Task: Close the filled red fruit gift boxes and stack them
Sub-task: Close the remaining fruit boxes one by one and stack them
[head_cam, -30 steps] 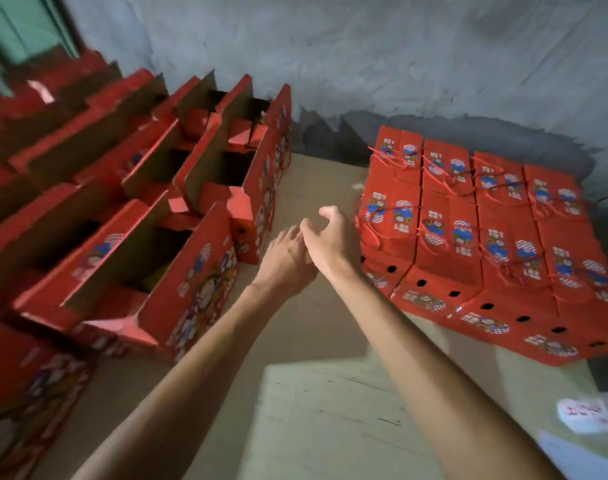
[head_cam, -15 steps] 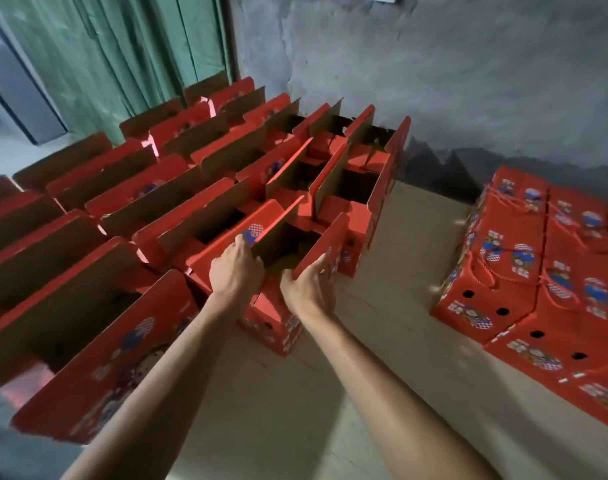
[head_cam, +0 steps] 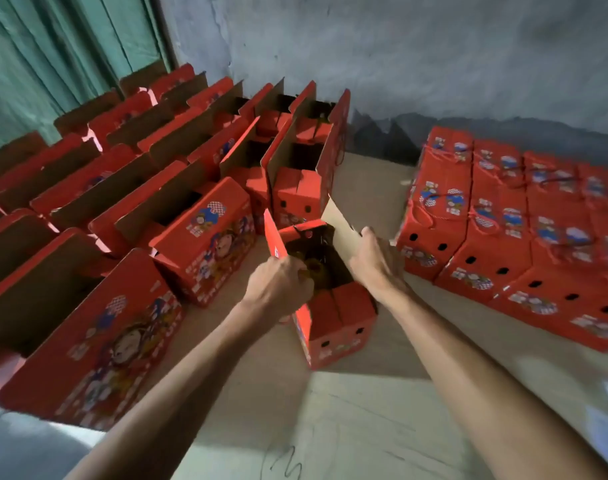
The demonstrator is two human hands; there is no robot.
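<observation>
An open red box point(head_cam: 333, 306) stands on the floor point(head_cam: 330, 427) dead ahead of the person, at twelve o'clock from the forearms, a little apart from the rows of open boxes point(head_cam: 122, 209) at ten o'clock and the block of closed boxes point(head_cam: 503, 237) at two o'clock. Its long axis runs roughly away from the person, so the two tall side flaps rise on either side of the opening. The left hand point(head_cam: 278, 282) is curled over the near left rim, fingers gripping the base of the red left flap point(head_cam: 274, 237). The right hand point(head_cam: 375, 261) is wrapped round the lower edge of the right flap point(head_cam: 344, 226), whose plain brown inside faces the opening. Dark fruit shows dimly inside — too blurred to name.

Both hands sit at about the same reach, one on each long side, so neither is clearly nearer. The next move likely turns on that symmetry: each flap must fold inward across the short width, towards the other hand. After that — judging by the task — the box belongs with the closed block at two o'clock, nearer the right arm.
</observation>
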